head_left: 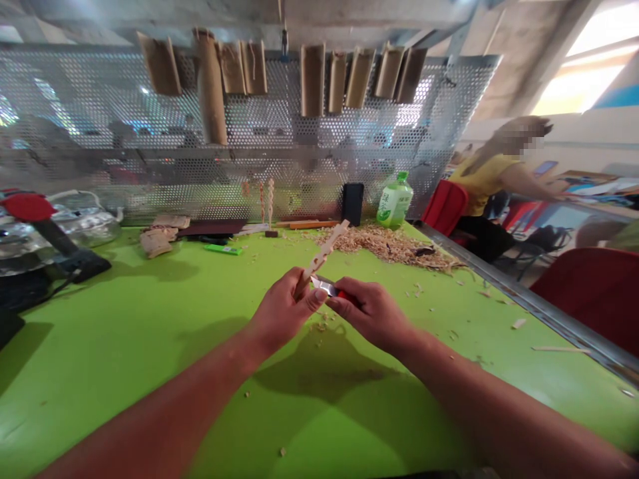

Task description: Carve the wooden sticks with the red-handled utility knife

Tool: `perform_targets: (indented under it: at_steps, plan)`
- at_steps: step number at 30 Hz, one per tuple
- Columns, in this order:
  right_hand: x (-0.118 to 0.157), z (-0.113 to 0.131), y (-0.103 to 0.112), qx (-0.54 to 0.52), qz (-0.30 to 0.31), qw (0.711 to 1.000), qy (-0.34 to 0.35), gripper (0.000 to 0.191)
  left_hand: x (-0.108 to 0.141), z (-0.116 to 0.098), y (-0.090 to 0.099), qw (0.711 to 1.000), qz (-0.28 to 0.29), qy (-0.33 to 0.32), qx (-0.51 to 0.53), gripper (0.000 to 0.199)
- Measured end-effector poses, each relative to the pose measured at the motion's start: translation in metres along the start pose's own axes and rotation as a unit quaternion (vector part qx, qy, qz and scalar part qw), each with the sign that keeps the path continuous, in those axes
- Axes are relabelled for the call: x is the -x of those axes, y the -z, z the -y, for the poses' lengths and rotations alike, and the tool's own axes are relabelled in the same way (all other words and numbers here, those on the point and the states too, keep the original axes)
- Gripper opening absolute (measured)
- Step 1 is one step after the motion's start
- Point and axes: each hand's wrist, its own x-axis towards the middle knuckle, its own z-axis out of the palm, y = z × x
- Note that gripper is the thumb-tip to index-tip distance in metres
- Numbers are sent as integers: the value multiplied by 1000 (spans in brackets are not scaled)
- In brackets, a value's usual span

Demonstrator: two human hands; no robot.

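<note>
My left hand (287,306) is wrapped round a carved wooden stick (323,255), which tilts up and to the right with notches along its length. In my right hand (372,313) is a utility knife (344,295) with a red handle. Its metal front end (323,286) lies against the stick by my left thumb; the exact contact of the edge is too small to tell. Both hands are held above the green table (150,372), close together. A few wood chips (324,322) lie under them.
Behind the hands a heap of wood shavings (384,243) lies near a green bottle (396,199) and a black upright box (353,204). Further left are a thin carved stick (270,203), a green packet (222,249) and a metal kettle (84,219). A person (486,173) sits at right.
</note>
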Motion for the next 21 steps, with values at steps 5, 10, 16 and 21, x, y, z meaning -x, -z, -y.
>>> perform_targets:
  at_steps: [5,10,16,21]
  plan:
    - [1,4,0,21,-6,1000,5,39,1,0,-1,1000,0,-1,7,36]
    - [2,5,0,13,-10,1000,-4,39,1,1,-1,1000,-6,-5,4,35]
    - [1,7,1,22,-3,1000,-11,38,2,-1,0,1000,-5,-15,-2,36]
    - [1,5,0,16,1,1000,-14,39,2,0,-1,1000,1,-14,-4,35]
